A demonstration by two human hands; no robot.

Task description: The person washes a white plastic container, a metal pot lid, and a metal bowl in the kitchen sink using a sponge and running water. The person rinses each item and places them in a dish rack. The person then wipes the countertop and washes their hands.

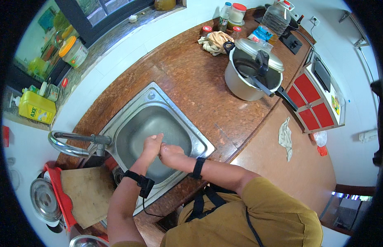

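Note:
Over the stainless steel sink (133, 129), both of my hands meet side by side. My left hand (152, 145) has its thumb pointing away from me. Touching it, my right hand (172, 155) is curled, fingers turned inward. The backs of the hands and wrists hide what, if anything, lies between them. A black strap (197, 168) circles the right wrist; the left wears a strap with a small black device (145, 186) and a cable. To the left, the chrome faucet (68, 151) has its curved spout swung away from the basin.
A pressure cooker (244, 86) holds a ladle (259, 85), its lid (259, 54) resting on top, handle over the counter edge. A wooden cutting board (86, 194) leans by a red rack (60, 194). Yellow AXE detergent (37, 106) stands on the sill. A cloth (285, 139) lies on the floor.

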